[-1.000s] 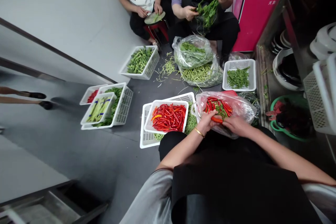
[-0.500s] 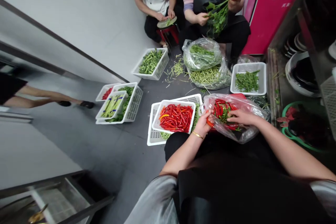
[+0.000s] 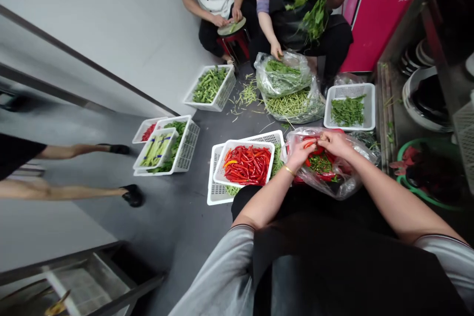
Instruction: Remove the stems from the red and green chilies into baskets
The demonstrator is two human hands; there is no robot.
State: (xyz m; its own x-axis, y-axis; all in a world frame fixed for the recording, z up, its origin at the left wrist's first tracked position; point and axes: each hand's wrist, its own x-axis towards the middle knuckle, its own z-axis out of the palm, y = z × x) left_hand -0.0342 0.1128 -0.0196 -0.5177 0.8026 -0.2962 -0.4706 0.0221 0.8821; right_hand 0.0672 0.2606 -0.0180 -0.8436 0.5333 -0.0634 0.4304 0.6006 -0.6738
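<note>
My left hand (image 3: 298, 155) is closed around red chili peppers (image 3: 308, 145), with a gold bangle on the wrist. My right hand (image 3: 334, 144) meets it, thumb and fingers pinched at the stem end of a chili; the exact grip is partly hidden. Both hands are over an open clear plastic bag (image 3: 353, 185). Inside it lie more red chilies and a heap of green stems (image 3: 320, 163). Just left of my left hand, a white basket (image 3: 219, 174) full of red chilies (image 3: 247, 165) rests on a larger white basket (image 3: 212, 196) holding green vegetables.
Two people sit opposite, one holding leafy greens (image 3: 315, 19). Before them stand bags of greens (image 3: 284, 86) and white baskets (image 3: 222, 101). More baskets (image 3: 188, 145) stand left, near a walking person's legs (image 3: 85, 190). A green tub (image 3: 405, 185) is at right.
My right hand has moved up and left out of the bag's contents to meet my left hand. The person opposite has lowered a hand to the bag. The walker's legs have spread apart.
</note>
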